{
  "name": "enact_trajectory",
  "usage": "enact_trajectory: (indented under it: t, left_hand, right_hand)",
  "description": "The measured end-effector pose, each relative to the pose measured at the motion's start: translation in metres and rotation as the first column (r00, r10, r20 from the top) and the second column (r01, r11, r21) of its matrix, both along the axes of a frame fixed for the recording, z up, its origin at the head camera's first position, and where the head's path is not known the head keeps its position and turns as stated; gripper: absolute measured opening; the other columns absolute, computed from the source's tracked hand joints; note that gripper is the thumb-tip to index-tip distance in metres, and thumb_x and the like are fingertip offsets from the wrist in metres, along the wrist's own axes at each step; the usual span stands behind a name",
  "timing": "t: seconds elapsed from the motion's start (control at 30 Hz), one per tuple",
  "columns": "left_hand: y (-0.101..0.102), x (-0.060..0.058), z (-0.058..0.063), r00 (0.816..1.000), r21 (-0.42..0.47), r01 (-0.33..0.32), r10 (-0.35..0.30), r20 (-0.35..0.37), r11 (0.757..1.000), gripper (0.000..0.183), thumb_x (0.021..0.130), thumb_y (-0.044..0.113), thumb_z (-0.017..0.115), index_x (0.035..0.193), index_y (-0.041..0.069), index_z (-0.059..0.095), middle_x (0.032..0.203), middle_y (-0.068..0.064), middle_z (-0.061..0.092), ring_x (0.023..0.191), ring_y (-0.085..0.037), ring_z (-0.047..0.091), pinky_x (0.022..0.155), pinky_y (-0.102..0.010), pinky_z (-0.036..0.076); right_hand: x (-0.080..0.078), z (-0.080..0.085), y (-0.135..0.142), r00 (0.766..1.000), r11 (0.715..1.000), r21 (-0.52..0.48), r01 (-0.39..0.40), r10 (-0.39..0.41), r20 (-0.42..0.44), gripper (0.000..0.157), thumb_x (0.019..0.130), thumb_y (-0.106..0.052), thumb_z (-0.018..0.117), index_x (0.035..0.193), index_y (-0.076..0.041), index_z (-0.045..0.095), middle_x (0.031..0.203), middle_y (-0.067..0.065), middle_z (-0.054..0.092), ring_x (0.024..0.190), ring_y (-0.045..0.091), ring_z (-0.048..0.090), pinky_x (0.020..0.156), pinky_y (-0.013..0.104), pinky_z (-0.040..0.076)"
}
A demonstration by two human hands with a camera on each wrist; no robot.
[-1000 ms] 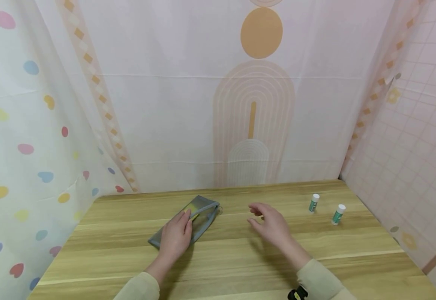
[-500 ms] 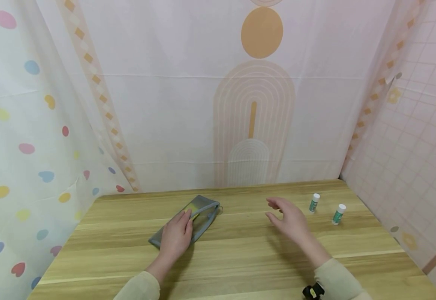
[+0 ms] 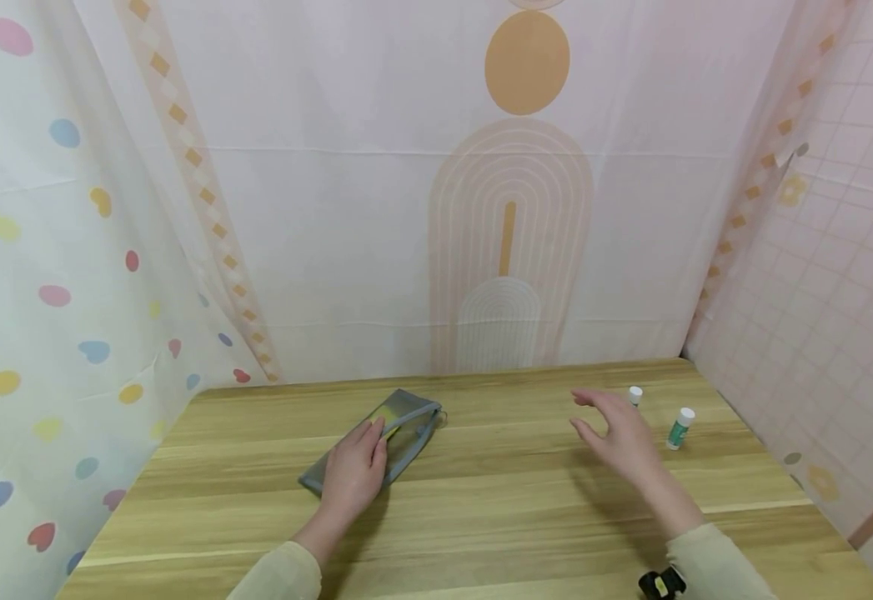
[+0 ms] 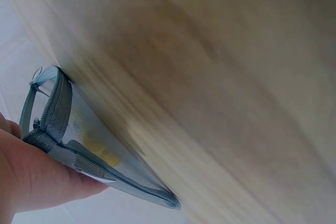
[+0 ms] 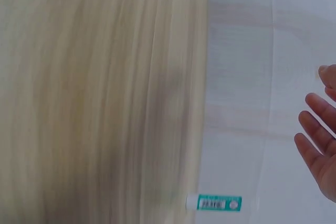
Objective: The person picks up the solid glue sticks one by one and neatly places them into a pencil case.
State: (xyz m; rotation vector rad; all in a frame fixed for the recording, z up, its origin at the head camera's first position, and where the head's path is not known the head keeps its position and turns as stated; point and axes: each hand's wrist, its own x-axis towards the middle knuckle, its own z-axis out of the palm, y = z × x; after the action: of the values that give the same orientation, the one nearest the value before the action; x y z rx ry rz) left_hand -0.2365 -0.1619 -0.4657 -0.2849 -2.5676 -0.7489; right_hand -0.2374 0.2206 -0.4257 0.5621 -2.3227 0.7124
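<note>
A grey mesh zip pouch (image 3: 409, 406), its mouth spread, lies slanted on the table. My left hand (image 3: 353, 468) grips its near side, and the pouch's dark seams show beside the thumb in the left wrist view. Something yellow (image 4: 102, 150) shows through the mesh. My right hand (image 3: 622, 435) hovers over the right half of the table, thumb and fingers apart and holding nothing. Behind it stands a white-capped glue stick (image 3: 634, 394), mostly hidden by the fingers in the head view. A second glue stick (image 3: 679, 430) with a green label stands just to the right.
The wooden table (image 3: 496, 508) reaches back to a white patterned curtain (image 3: 346, 250). A dotted curtain (image 3: 53, 358) hangs on the left and a grid-patterned one (image 3: 841, 333) on the right.
My right hand has moved rightward across the table to the glue sticks and now covers part of the farther one. The left hand and pouch have stayed in place.
</note>
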Motion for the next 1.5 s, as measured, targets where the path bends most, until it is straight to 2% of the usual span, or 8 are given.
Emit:
enact_trajectory:
  t: [0.37, 0.57, 0.77, 1.07, 1.17, 1.27, 1.4, 1.5]
  left_hand:
    - [0.0, 0.001, 0.001, 1.0, -0.001, 0.0, 0.0, -0.006, 1.0, 0.036, 0.099, 0.01, 0.057, 0.132, -0.003, 0.061, 0.128, -0.028, 0.06, 0.119, -0.045, 0.056, 0.095, -0.065, 0.041]
    - [0.0, 0.0, 0.0, 1.0, -0.002, 0.001, -0.001, -0.015, 1.0, 0.036, 0.098, 0.009, 0.057, 0.132, -0.003, 0.061, 0.128, -0.028, 0.06, 0.118, -0.045, 0.057, 0.095, -0.066, 0.041]
    - [0.0, 0.0, 0.0, 0.999, -0.001, 0.008, -0.008, -0.033, 1.0, 0.036, 0.098, 0.008, 0.057, 0.131, -0.004, 0.061, 0.126, -0.029, 0.061, 0.117, -0.045, 0.058, 0.093, -0.066, 0.042]
    - [-0.001, 0.0, 0.0, 0.999, -0.005, 0.009, -0.009, -0.039, 1.0, 0.036, 0.097, 0.008, 0.057, 0.131, -0.004, 0.061, 0.126, -0.029, 0.061, 0.116, -0.045, 0.058, 0.092, -0.066, 0.044]
    - [-0.001, 0.0, 0.0, 0.999, -0.003, 0.007, -0.007, -0.032, 1.0, 0.036, 0.098, 0.008, 0.057, 0.131, -0.004, 0.061, 0.126, -0.029, 0.061, 0.116, -0.045, 0.058, 0.092, -0.065, 0.043]
    - [-0.001, 0.0, 0.0, 1.0, -0.003, 0.007, -0.007, -0.026, 1.0, 0.036, 0.098, 0.009, 0.057, 0.131, -0.003, 0.061, 0.126, -0.028, 0.061, 0.117, -0.045, 0.058, 0.092, -0.066, 0.043]
    - [-0.002, 0.0, -0.001, 0.999, -0.005, 0.009, -0.009, -0.039, 1.0, 0.036, 0.098, 0.008, 0.057, 0.131, -0.004, 0.061, 0.125, -0.029, 0.061, 0.116, -0.046, 0.059, 0.091, -0.066, 0.044]
    - [-0.002, -0.001, -0.001, 0.998, -0.008, 0.012, -0.012, -0.055, 1.0, 0.035, 0.097, 0.007, 0.058, 0.13, -0.004, 0.062, 0.124, -0.029, 0.062, 0.114, -0.046, 0.059, 0.09, -0.066, 0.044]
  right_hand:
    - [0.007, 0.009, 0.027, 0.997, 0.999, -0.002, 0.052, -0.052, -0.061, 0.044, 0.075, 0.004, 0.081, 0.116, 0.001, 0.067, 0.105, 0.015, 0.071, 0.1, 0.038, 0.063, 0.084, 0.053, 0.05]
    - [0.01, 0.012, 0.046, 0.989, 0.997, 0.022, 0.075, -0.071, -0.127, 0.047, 0.071, 0.006, 0.082, 0.115, 0.003, 0.067, 0.105, 0.02, 0.07, 0.097, 0.042, 0.062, 0.084, 0.056, 0.047]
    - [0.011, 0.012, 0.064, 0.983, 0.993, 0.054, 0.104, -0.094, -0.159, 0.054, 0.067, 0.008, 0.083, 0.117, 0.0, 0.066, 0.104, 0.022, 0.069, 0.094, 0.043, 0.061, 0.081, 0.056, 0.047]
    - [0.014, 0.014, 0.089, 0.972, 0.991, 0.044, 0.127, -0.116, -0.204, 0.053, 0.066, 0.008, 0.08, 0.116, 0.006, 0.063, 0.104, 0.027, 0.067, 0.095, 0.047, 0.059, 0.086, 0.058, 0.042]
    - [0.018, 0.015, 0.095, 0.973, 0.987, 0.034, 0.16, -0.151, -0.176, 0.054, 0.067, 0.007, 0.08, 0.118, 0.006, 0.062, 0.108, 0.028, 0.065, 0.098, 0.048, 0.058, 0.088, 0.06, 0.04]
    - [0.021, 0.015, 0.101, 0.974, 0.978, 0.022, 0.207, -0.204, -0.1, 0.053, 0.072, 0.004, 0.079, 0.122, 0.005, 0.06, 0.113, 0.03, 0.063, 0.104, 0.049, 0.055, 0.09, 0.063, 0.038]
    - [0.024, 0.011, 0.108, 0.965, 0.965, -0.007, 0.262, -0.262, 0.006, 0.05, 0.08, 0.0, 0.076, 0.126, 0.006, 0.058, 0.119, 0.033, 0.059, 0.11, 0.051, 0.05, 0.093, 0.065, 0.036]
    - [0.025, 0.008, 0.111, 0.958, 0.958, -0.037, 0.285, -0.283, 0.046, 0.047, 0.084, -0.002, 0.073, 0.127, 0.008, 0.056, 0.12, 0.035, 0.057, 0.111, 0.053, 0.049, 0.094, 0.066, 0.035]
